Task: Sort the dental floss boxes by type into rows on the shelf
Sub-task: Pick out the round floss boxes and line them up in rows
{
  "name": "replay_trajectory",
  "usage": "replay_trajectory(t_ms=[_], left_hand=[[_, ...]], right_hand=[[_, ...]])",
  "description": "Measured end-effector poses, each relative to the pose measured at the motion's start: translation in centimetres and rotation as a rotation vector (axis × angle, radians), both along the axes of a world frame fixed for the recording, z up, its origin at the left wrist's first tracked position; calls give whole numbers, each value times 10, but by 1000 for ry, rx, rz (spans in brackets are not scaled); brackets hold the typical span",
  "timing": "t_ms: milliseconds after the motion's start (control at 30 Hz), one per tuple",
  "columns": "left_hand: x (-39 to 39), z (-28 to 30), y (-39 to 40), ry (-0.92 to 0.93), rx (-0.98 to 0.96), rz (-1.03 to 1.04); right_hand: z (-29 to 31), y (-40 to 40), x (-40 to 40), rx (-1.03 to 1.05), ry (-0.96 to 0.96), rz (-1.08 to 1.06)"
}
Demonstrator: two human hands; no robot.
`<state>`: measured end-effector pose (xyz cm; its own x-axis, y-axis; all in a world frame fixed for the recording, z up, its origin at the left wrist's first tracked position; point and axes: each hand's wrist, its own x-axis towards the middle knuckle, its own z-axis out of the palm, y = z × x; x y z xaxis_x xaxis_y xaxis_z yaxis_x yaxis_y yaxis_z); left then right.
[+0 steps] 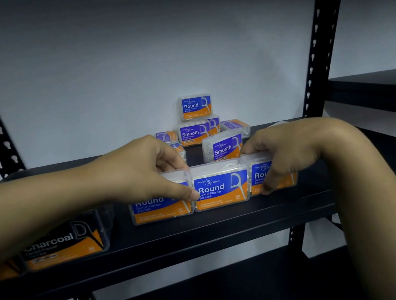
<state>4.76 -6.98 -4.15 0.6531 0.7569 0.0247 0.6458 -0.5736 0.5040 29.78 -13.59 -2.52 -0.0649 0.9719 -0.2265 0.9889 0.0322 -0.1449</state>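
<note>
At the shelf's point(204, 224) front edge three Round boxes stand in a row, long axes running left to right, faces forward. The left hand point(142, 169) grips the left Round box point(159, 208), its fingers curled over the top and thumb on the front. The right hand point(284, 153) grips the right Round box point(259, 178) the same way. The middle Round box point(220, 189) sits between them, touching the left box. Behind, unsorted Smooth boxes point(223, 148) lie nearer the right hand, so it looks better placed to fetch the next one. A Charcoal box point(63, 243) stands further left.
</note>
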Motion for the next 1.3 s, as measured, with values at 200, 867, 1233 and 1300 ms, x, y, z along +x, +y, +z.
replay_trajectory(t_ms=[200, 867, 1233, 1300], left_hand=[[-1, -2, -1, -8, 40, 23], [-10, 36, 6, -196, 81, -47], [-28, 23, 76, 118, 124, 49], [-27, 18, 79, 134, 122, 48]], right_hand=[[0, 0, 2, -5, 16, 11], [12, 0, 9, 2, 157, 30], [27, 21, -31, -18, 143, 228], [22, 28, -41, -9, 150, 259]])
